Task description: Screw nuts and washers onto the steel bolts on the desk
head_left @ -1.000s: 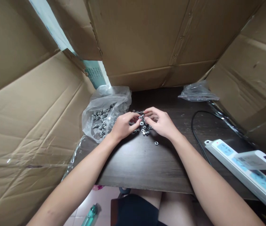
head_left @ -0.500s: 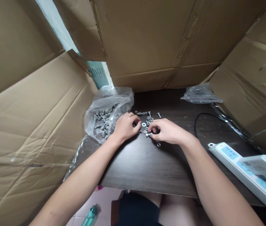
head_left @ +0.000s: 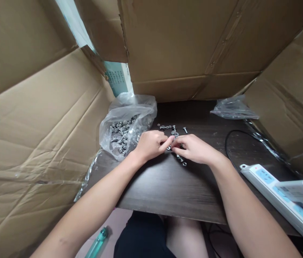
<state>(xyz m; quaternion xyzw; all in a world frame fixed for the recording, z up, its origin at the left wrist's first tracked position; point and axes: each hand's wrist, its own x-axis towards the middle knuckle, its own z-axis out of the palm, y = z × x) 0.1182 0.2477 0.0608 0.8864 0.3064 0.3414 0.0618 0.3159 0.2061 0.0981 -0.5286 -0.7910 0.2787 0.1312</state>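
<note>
My left hand [head_left: 153, 144] is closed, its index finger and thumb reaching to the fingertips of my right hand [head_left: 196, 148]. My right hand is also closed in a pinch, just above the dark table. A small metal nut [head_left: 169, 147] shows at the meeting fingertips; whether it is held or lies on the table, I cannot tell. Beyond the hands lie a bolt [head_left: 174, 128], a washer [head_left: 174, 133], another bolt [head_left: 185, 130] and a row of small fasteners [head_left: 164, 127]. Below the right hand are a bolt [head_left: 179, 157] and a nut [head_left: 184, 164].
At the left, a clear plastic bag [head_left: 107, 127] lies open with many bolts [head_left: 124, 125] inside. A flat plastic bag [head_left: 233, 107] is at the back right. A white power strip [head_left: 259, 175] and black cable [head_left: 226, 143] occupy the right. Cardboard walls [head_left: 167, 46] surround the table [head_left: 167, 190].
My left hand has moved right until its fingertips meet my right hand's. The bolt at my right fingertips before now lies on the table beneath that hand. The view has shifted slightly.
</note>
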